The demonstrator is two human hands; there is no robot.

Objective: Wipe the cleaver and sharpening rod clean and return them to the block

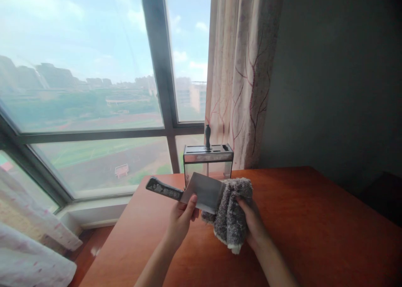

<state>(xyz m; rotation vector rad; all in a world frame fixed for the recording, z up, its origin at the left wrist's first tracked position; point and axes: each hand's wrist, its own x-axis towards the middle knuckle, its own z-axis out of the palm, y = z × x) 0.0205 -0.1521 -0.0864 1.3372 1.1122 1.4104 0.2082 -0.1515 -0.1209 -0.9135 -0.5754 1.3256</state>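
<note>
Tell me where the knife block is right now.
In the head view, the knife block stands at the table's far edge by the window, just behind the cleaver, left of the curtain.

Steel cleaver held level, grey fluffy cloth wrapping its blade tip

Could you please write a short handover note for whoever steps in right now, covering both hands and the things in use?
Left hand: holds the cleaver at the base of the blade, handle pointing left, above the table.
Right hand: grips the grey towel, which is pressed around the far end of the blade.
Knife block: stands at the table's far edge by the window, with one dark-handled tool in a slot.
Done: cleaver is out of the block and towel is on it.
Left: I cannot tell how much of the blade is wiped; the cleaver is not yet in the block.
</note>
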